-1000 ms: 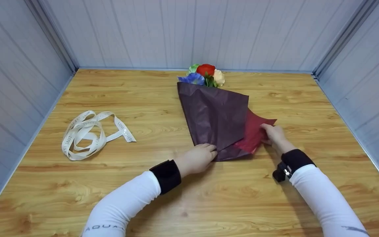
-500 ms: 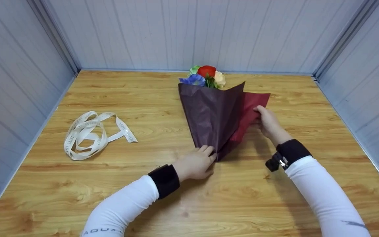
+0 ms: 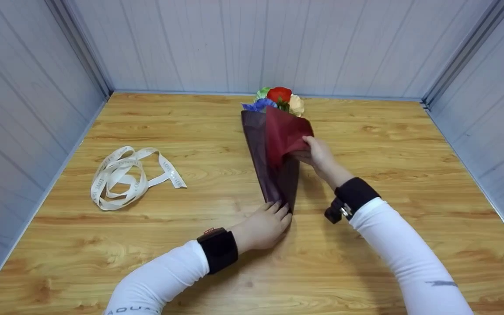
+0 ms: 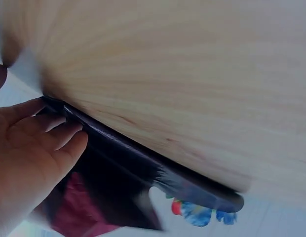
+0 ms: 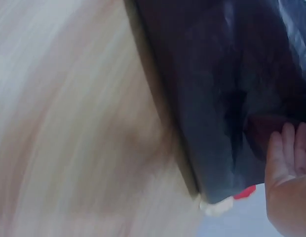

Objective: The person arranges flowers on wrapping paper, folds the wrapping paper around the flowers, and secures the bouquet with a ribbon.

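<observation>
A bouquet of flowers in red (image 3: 279, 94), blue (image 3: 260, 105), cream and green lies at the far middle of the table, its lower part inside dark purple wrapping paper (image 3: 258, 146). My right hand (image 3: 324, 159) pinches the paper's right side, with the red inner face (image 3: 285, 129) folded over the front; thumb on top, fingers behind. In the right wrist view those fingers (image 5: 291, 182) lie along the dark paper. My left hand (image 3: 263, 227) presses the narrow lower end of the wrap with nearly straight fingers, also seen over the dark paper (image 4: 123, 148) in the left wrist view.
A loosely coiled white ribbon (image 3: 173, 176) with printed letters lies on the left of the wooden table (image 3: 208, 140). Pale panel walls (image 3: 199, 48) stand behind the table and along both sides.
My right hand has lifted the paper's right side and carried it leftward over the front, so the red face now covers part of the wrap. My left hand stays at the lower end.
</observation>
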`<state>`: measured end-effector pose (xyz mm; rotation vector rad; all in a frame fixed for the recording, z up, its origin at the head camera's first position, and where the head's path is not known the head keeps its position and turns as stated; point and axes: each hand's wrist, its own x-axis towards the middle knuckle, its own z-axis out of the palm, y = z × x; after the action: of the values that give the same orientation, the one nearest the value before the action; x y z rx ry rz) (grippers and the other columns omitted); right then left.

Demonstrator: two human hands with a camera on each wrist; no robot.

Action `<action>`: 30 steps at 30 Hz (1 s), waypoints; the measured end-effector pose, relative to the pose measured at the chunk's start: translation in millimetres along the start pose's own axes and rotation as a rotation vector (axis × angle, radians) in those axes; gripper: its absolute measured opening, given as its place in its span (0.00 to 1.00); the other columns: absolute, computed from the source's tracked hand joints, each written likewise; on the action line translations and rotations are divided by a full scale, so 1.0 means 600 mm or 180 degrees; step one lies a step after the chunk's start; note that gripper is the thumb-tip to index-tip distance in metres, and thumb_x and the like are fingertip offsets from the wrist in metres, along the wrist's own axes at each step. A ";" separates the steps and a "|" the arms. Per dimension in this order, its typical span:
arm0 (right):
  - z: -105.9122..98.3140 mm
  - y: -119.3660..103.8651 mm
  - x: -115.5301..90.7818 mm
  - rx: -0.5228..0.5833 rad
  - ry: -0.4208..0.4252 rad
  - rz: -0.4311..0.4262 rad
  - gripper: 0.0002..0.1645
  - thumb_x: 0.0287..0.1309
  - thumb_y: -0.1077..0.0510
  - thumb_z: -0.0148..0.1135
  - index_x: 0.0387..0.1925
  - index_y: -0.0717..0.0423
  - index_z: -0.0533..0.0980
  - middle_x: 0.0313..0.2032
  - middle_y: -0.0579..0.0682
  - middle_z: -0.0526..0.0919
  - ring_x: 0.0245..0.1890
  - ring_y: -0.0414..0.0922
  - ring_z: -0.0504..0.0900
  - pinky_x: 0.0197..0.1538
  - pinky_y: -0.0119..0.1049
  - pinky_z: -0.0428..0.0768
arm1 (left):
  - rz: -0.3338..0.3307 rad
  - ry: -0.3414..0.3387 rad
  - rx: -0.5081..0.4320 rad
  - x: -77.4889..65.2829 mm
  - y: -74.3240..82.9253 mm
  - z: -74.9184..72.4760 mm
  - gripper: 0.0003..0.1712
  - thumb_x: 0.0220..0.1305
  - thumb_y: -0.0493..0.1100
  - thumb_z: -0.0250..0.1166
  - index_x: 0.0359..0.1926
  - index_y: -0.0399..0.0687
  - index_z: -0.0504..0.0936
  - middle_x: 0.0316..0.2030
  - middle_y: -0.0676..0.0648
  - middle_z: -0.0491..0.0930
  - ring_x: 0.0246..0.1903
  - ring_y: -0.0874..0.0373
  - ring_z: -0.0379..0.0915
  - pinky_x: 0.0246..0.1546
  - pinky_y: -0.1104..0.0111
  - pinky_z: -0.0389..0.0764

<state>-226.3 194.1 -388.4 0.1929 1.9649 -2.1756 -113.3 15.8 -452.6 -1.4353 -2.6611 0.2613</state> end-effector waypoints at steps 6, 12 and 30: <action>0.025 0.017 0.010 -0.0232 0.0004 0.0108 0.20 0.72 0.56 0.35 0.44 0.64 0.72 0.29 0.48 0.86 0.43 0.47 0.84 0.64 0.46 0.68 | 0.0033 0.0358 0.0081 -0.004 0.006 0.005 0.17 0.70 0.49 0.50 0.53 0.47 0.75 0.52 0.45 0.76 0.55 0.49 0.73 0.53 0.60 0.74; 0.030 0.043 0.026 -0.0446 -0.0190 0.0172 0.27 0.73 0.53 0.37 0.57 0.69 0.70 0.50 0.62 0.81 0.56 0.55 0.76 0.64 0.40 0.68 | -0.0057 0.0131 0.0010 -0.001 0.008 0.004 0.27 0.70 0.52 0.49 0.66 0.48 0.67 0.55 0.45 0.75 0.55 0.51 0.72 0.53 0.61 0.73; 0.029 0.083 0.017 -0.1287 -0.1107 -0.0112 0.34 0.75 0.50 0.22 0.68 0.72 0.52 0.65 0.70 0.62 0.69 0.60 0.56 0.73 0.46 0.48 | -0.0382 0.0906 -0.0194 0.024 -0.007 -0.006 0.15 0.65 0.43 0.54 0.46 0.42 0.81 0.45 0.46 0.79 0.48 0.53 0.74 0.49 0.65 0.74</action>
<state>-223.9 171.3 -437.0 -0.2651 2.1451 -1.6397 -124.1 25.6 -447.7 -1.2175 -2.5263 -0.0334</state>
